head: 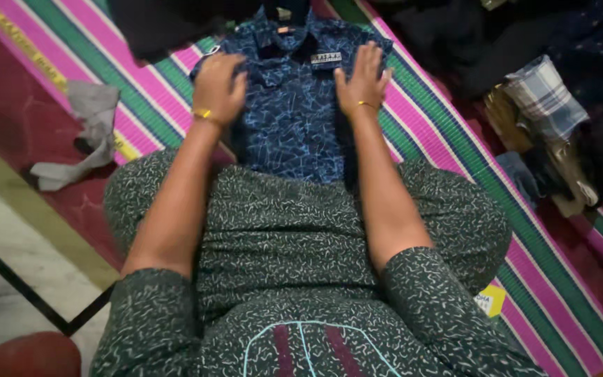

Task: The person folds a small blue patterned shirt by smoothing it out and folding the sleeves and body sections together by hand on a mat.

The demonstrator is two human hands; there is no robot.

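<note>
- Left hand (218,87): palm down, fingers curled loosely, pressed on the left side of the blue patterned shirt (291,119); whether it pinches cloth or only presses cannot be told. Thin yellow bangle at the wrist.
- Right hand (363,78): flat and open, fingers spread, resting on the shirt's right side beside the chest patch. Matching bangle.
- Hands set apart, one on each half of the garment.
- Shirt: lies front-up on the striped mat (455,160), collar away from the person, hem toward the knees. Sides appear already turned in, giving a narrow rectangle; by this judgement the folding is partway, with the lengthwise fold not yet made.
- Mat: pink, green and white stripes, running diagonally under the shirt.
- Grey cloth (85,132): crumpled, well apart at left, on the red floor.
- Pile of clothes (560,126): at right, a checked piece on top; sorted or not cannot be told.
- Yellow tag (491,300): beside the right knee.
- Hidden: shirt sleeves, tucked or underneath; hem covered by the lap; dark garments at the top edge cut off.
</note>
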